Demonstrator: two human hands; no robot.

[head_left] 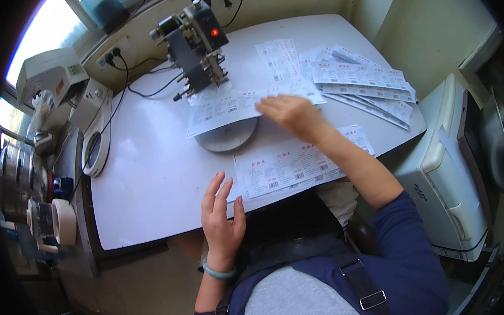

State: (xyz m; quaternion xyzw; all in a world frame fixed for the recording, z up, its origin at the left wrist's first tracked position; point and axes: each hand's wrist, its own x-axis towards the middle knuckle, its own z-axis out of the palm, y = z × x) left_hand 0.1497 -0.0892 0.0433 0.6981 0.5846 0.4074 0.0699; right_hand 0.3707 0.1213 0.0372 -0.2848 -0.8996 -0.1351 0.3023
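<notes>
One printed sheet (217, 114): prob. light, bendy; I'd hold edges. L hand (220, 220) spread, empty; R hand (294, 118) at its R part, can't tell if pinching.

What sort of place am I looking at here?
Probably a small labelling workroom: what looks like a tabletop coding machine stands on a white table, with printed label sheets piled to its right.

The white table (150, 192) has a bright window (45, 34) beyond its far left corner, a cream wall (289, 4) behind, a white appliance (446, 197) rightward, dim floor (139, 288) below.
</notes>
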